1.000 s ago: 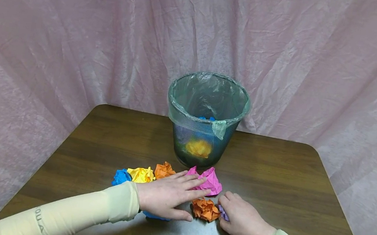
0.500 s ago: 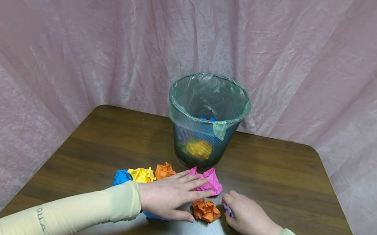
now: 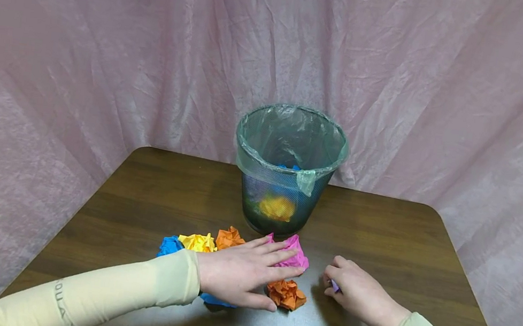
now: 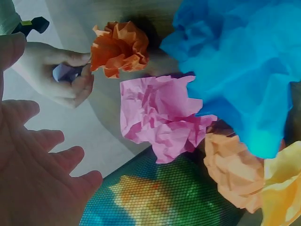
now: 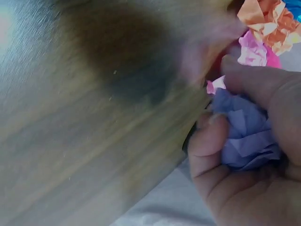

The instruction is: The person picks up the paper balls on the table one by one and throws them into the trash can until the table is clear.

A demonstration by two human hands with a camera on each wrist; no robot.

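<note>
My right hand (image 3: 363,293) curls its fingers round a crumpled purple paper ball (image 5: 247,132), most of which the hand hides in the head view. To its left lies a crumpled orange paper ball (image 3: 286,294) on the table. My left hand (image 3: 244,274) has its fingers spread, palm down, and overlaps a pink paper ball (image 3: 296,256) in the head view. Under that hand is a large blue paper ball (image 4: 235,70), mostly hidden from the head camera. Beyond the left wrist sit a second orange ball (image 3: 230,238), a yellow ball (image 3: 198,242) and a smaller blue ball (image 3: 169,246).
A dark mesh wastebasket (image 3: 248,204) with a clear greenish liner stands behind the paper balls. Through its mesh show blue paper and a yellow-orange paper ball (image 3: 277,208). The brown table (image 3: 390,226) has rounded far corners, and a pink curtain (image 3: 205,60) hangs behind it.
My right hand has moved right and slightly away from me with the purple paper ball, widening the gap to the near orange ball. The left hand stays almost in place.
</note>
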